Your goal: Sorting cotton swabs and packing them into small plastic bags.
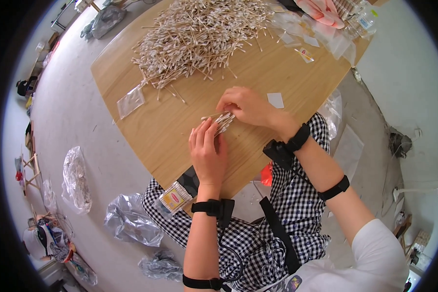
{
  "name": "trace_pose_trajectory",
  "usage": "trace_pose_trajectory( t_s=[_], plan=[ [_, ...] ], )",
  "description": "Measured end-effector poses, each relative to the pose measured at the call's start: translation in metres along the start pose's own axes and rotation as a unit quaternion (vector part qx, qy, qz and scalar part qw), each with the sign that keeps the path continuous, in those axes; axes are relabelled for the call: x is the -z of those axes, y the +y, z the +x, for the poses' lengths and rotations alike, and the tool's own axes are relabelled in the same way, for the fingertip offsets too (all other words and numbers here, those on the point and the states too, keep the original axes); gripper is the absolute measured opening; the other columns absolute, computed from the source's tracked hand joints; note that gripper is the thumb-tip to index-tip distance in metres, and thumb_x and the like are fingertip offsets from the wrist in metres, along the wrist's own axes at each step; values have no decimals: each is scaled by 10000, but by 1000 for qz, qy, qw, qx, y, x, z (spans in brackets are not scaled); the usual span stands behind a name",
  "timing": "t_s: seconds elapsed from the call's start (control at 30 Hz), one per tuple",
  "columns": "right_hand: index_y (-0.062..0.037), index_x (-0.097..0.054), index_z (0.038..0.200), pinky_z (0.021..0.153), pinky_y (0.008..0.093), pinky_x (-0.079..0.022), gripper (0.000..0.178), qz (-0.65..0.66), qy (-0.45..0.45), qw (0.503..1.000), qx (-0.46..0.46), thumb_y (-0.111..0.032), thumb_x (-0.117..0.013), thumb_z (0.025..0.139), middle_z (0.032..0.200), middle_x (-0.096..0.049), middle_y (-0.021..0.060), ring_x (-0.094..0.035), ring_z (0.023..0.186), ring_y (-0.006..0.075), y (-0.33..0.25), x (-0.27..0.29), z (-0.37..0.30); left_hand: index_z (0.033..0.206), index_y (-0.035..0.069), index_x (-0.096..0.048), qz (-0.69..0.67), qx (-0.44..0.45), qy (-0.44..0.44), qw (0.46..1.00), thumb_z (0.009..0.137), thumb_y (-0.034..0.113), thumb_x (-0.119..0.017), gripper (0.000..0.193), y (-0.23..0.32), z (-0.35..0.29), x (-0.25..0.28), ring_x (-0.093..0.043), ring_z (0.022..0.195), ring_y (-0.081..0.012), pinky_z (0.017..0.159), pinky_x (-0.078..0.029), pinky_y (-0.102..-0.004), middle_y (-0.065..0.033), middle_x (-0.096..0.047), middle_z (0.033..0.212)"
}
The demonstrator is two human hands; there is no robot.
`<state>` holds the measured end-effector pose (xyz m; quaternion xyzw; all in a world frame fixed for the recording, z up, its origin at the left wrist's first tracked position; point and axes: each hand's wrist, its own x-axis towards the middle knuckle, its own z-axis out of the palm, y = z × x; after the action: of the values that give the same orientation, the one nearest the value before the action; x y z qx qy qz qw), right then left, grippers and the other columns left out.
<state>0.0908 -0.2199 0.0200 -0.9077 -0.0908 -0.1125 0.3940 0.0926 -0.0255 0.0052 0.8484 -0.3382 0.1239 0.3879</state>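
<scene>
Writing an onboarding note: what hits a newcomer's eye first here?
The big heap of cotton swabs across the far part of the wooden table. Next, a small bundle of swabs in the left hand, with the right hand beside it. Then the black-and-white checked trousers below the table's near edge.

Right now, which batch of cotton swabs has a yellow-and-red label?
The packet left of the left wrist, by the table; the big heap and the small bunch at the left hand are loose and unlabelled.

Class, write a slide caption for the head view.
Left hand and right hand at a small swab bunch, a large heap beyond on the table.
</scene>
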Motion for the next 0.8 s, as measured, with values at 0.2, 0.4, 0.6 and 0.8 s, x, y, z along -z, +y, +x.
trace_pose_trajectory(
  t_s=[0.2, 0.4, 0.6, 0.8],
  plan=[
    [-52, -621, 848, 824, 407, -461, 87, -63, 19, 998, -21, -24, -611, 766, 900, -631, 83, -577, 921, 292, -4, 11, -18, 996, 10, -637, -21, 27, 30, 999, 809, 8, -685, 193, 2, 0, 2, -606, 1028, -320, 907, -479, -401, -124, -672, 1079],
    [-64, -593, 835, 770, 393, -474, 87, -100, 46, 994, -4, -9, -606, 768, 853, -598, 87, -566, 896, 299, -4, 7, -25, 910, -10, -651, -25, 46, 25, 998, 821, 3, -681, 94, 2, -6, 8, -618, 952, -314, 838, -501, -391, -124, -687, 1008],
    [-70, -595, 846, 773, 402, -474, 122, -175, 44, 982, -49, 13, -553, 767, 864, -595, 90, -567, 897, 302, 21, 23, -22, 923, -10, -663, -8, 64, -11, 998, 829, 9, -681, 97, 11, -26, 27, -626, 983, -313, 886, -498, -402, -124, -695, 1019],
    [-90, -608, 824, 801, 407, -471, 115, -119, 59, 991, -31, -4, -584, 751, 868, -610, 75, -582, 915, 289, 11, -14, 18, 934, -13, -663, -16, 54, -13, 998, 832, 6, -679, 105, 18, -34, 30, -622, 1015, -324, 929, -487, -414, -127, -695, 1030]
  ],
)
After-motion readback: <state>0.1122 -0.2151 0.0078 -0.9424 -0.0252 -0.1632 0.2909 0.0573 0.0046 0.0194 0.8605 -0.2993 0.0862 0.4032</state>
